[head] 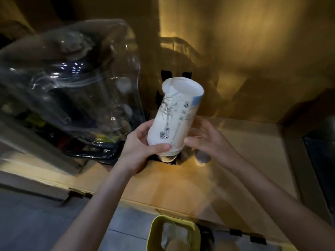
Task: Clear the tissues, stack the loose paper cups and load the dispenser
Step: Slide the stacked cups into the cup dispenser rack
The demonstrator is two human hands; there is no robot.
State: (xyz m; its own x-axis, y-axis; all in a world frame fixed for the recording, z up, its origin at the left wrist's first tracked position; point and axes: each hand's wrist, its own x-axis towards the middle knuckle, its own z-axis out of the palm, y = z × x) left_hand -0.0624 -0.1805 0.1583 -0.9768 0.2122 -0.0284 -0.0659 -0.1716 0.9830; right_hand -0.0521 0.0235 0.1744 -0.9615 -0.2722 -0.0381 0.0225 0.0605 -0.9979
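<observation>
A stack of white paper cups (178,116) with a grey printed pattern is held upside down and tilted, bases pointing up and away from me, above the wooden counter (181,182). My left hand (143,147) grips the stack near its lower rims, thumb across the front. My right hand (208,138) is at the stack's right side with fingers spread, touching it lightly or just beside it. Below the stack a round transparent opening (167,158), perhaps the dispenser tube, is mostly hidden by the cups and my hand.
A large clear water bottle (72,84) on a dark base fills the left. A small round object (202,156) stands on the counter under my right hand. A yellow-rimmed bin with a clear liner (174,234) is on the floor near me. Brown walls enclose the counter.
</observation>
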